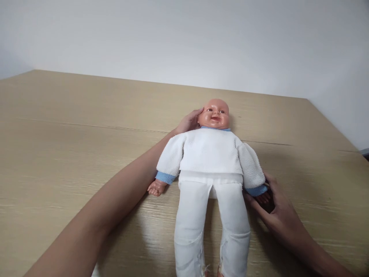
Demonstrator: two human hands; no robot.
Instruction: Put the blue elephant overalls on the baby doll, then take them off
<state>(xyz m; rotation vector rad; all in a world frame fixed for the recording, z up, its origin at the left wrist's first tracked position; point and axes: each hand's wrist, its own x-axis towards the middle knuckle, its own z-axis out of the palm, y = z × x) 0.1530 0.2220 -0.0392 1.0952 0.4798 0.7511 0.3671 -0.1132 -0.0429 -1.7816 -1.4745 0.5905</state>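
A bald baby doll (211, 152) lies face up on the wooden table, dressed in a fuzzy white top with blue collar and cuffs and white trousers. Its feet are cut off by the lower edge of the view. My left hand (188, 121) cups the side of the doll's head, some fingers hidden behind it. On the other side, my right hand (278, 206) wraps around the doll's arm at the blue cuff (256, 190), with the thumb near its hip and the fingertips partly out of sight.
The pale wooden table (72, 154) has a thin seam running across it. A plain light wall (184, 42) rises behind its far edge. Some dark object (365, 152) shows at the far right edge of the view.
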